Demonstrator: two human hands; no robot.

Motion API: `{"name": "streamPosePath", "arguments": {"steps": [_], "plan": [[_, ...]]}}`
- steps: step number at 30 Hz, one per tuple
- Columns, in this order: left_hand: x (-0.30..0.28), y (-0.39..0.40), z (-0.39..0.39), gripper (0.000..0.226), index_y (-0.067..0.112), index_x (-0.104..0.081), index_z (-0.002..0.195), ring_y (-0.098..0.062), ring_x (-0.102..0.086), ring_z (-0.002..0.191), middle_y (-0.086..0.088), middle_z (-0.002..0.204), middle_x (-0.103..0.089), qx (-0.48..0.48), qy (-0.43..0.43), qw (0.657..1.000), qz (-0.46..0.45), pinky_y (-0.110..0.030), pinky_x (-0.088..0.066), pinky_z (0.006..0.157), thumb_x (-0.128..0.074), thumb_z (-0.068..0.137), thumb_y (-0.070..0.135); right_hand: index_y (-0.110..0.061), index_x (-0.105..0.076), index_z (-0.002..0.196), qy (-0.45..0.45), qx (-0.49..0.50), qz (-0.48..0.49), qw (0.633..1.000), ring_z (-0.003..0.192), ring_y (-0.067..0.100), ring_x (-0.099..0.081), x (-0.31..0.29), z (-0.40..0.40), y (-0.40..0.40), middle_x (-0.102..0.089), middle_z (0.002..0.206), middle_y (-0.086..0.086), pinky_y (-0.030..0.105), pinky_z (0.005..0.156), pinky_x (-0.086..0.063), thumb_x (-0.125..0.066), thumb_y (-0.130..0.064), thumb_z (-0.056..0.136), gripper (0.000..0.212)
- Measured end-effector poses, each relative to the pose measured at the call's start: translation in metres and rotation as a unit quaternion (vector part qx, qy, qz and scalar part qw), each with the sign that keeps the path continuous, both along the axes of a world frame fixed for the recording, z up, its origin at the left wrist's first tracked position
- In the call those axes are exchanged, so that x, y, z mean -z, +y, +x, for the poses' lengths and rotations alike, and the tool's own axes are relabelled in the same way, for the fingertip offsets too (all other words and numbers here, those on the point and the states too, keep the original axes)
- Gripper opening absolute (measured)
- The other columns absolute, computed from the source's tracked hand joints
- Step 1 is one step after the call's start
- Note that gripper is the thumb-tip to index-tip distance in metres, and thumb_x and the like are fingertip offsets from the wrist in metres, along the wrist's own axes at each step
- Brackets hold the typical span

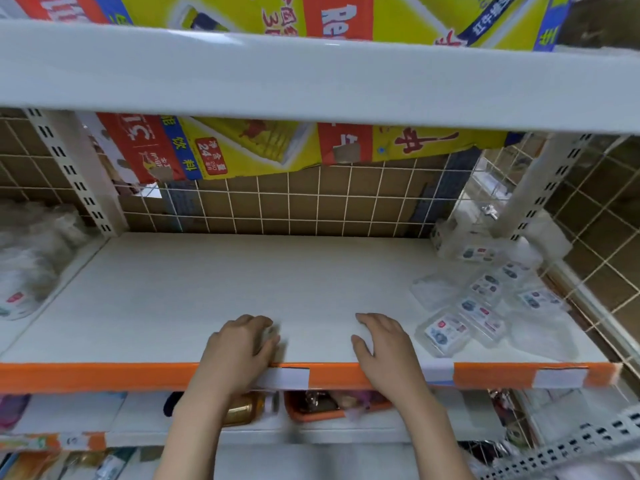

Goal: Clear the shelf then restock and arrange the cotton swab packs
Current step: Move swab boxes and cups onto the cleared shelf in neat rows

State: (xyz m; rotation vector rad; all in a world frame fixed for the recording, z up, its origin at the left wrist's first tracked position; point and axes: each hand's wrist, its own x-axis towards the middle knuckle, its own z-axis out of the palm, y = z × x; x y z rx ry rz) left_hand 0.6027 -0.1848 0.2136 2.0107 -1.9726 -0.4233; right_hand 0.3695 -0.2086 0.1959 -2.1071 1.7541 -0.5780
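Fingers of your left hand (242,344) curl down onto the front of the white shelf (214,292); something pale and blurred sits under the fingertips, can't tell if you grip it. Your right hand (384,344) lies flat, fingers straight and slightly spread, holding nothing, wrist over the orange front rail (104,375) with its white price tags.

Below the rail, near you: an orange tray (311,412) with small dark items inside, too blurred to name, and an amber bottle (244,408) just left of it.

Cotton swab packs (481,306) are scattered loose at the right end of the shelf, some flat, some tilted, a few overlapping; nearest one sits just right of your right hand. The rest of that shelf board is bare.

Handling guess: clear thin plastic cases, light, stiff but likely crackly and slick. Pinch each by its long edges, or sweep several together and stack flat. Squeezing the middle could pop a lid.

Far left, soft bagged goods (27,258) in the next bay. Far back, a wire grid panel (294,202) with printed cardboard (242,147) behind it.
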Motion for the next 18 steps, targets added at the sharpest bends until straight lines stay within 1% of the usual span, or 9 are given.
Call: {"name": "streamPosePath", "arguments": {"steps": [1,3,6,9,12,15,18], "plan": [[0.000,0.000,0.005,0.038,0.024,-0.054,0.127,-0.021,-0.052,0.112,0.002,0.122,-0.058,-0.004,0.001,1.000,-0.004,-0.031,-0.042,0.087,-0.044,0.094,0.041,-0.015,-0.052,0.131,-0.001,-0.003,-0.001,1.000,0.125,0.020,-0.043,-0.001,0.003,-0.001,-0.053,0.133,0.002,0.029,0.105,-0.031,-0.035,-0.038,0.082,0.057],[0.000,-0.003,0.011,0.036,0.022,-0.054,0.128,-0.022,-0.053,0.112,0.000,0.122,-0.058,-0.015,0.005,1.000,-0.011,-0.031,-0.042,0.087,-0.048,0.094,0.035,-0.017,-0.050,0.133,0.001,-0.014,-0.001,1.000,0.126,0.019,-0.041,-0.002,0.008,-0.002,-0.051,0.135,0.000,0.028,0.106,-0.030,-0.036,-0.038,0.085,0.054],[0.002,-0.007,0.014,0.037,0.021,-0.055,0.128,-0.024,-0.054,0.112,-0.002,0.123,-0.058,-0.022,0.015,1.000,-0.015,-0.033,-0.043,0.088,-0.049,0.094,0.036,-0.018,-0.048,0.135,-0.006,-0.027,-0.009,1.000,0.127,0.017,-0.040,-0.002,0.008,-0.003,-0.050,0.136,-0.002,0.029,0.108,-0.030,-0.044,-0.031,0.092,0.044],[0.003,-0.010,0.008,0.037,0.022,-0.055,0.127,-0.024,-0.055,0.110,-0.002,0.122,-0.059,-0.012,0.030,0.999,-0.017,-0.033,-0.044,0.087,-0.049,0.094,0.036,-0.016,-0.054,0.130,-0.037,-0.012,-0.031,0.999,0.121,0.017,-0.046,-0.006,0.005,-0.002,-0.055,0.130,-0.001,0.029,0.103,-0.035,-0.042,-0.032,0.090,0.044],[0.003,-0.014,-0.002,0.036,0.023,-0.054,0.127,-0.024,-0.055,0.109,-0.001,0.120,-0.059,0.004,0.025,1.000,-0.015,-0.031,-0.044,0.086,-0.048,0.094,0.037,-0.016,-0.056,0.127,-0.059,-0.009,-0.051,0.997,0.118,0.016,-0.048,-0.013,-0.002,-0.005,-0.057,0.126,-0.002,0.026,0.100,-0.035,-0.047,-0.025,0.092,0.037],[0.002,-0.020,-0.015,0.035,0.024,-0.054,0.127,-0.024,-0.055,0.108,0.000,0.118,-0.059,0.008,0.016,1.000,-0.015,-0.031,-0.044,0.084,-0.048,0.094,0.037,-0.017,-0.055,0.128,-0.072,-0.001,-0.074,0.995,0.118,0.016,-0.048,-0.020,-0.017,-0.014,-0.056,0.126,-0.002,0.026,0.099,-0.036,-0.051,-0.020,0.093,0.035],[0.001,-0.028,-0.035,0.033,0.023,-0.055,0.124,-0.025,-0.056,0.105,-0.001,0.115,-0.060,0.007,0.011,1.000,-0.019,-0.031,-0.044,0.082,-0.049,0.093,0.035,-0.016,-0.055,0.128,-0.073,0.006,-0.080,0.994,0.119,0.016,-0.047,-0.025,-0.043,-0.021,-0.056,0.127,-0.001,0.029,0.101,-0.037,-0.052,-0.021,0.093,0.035]]}}
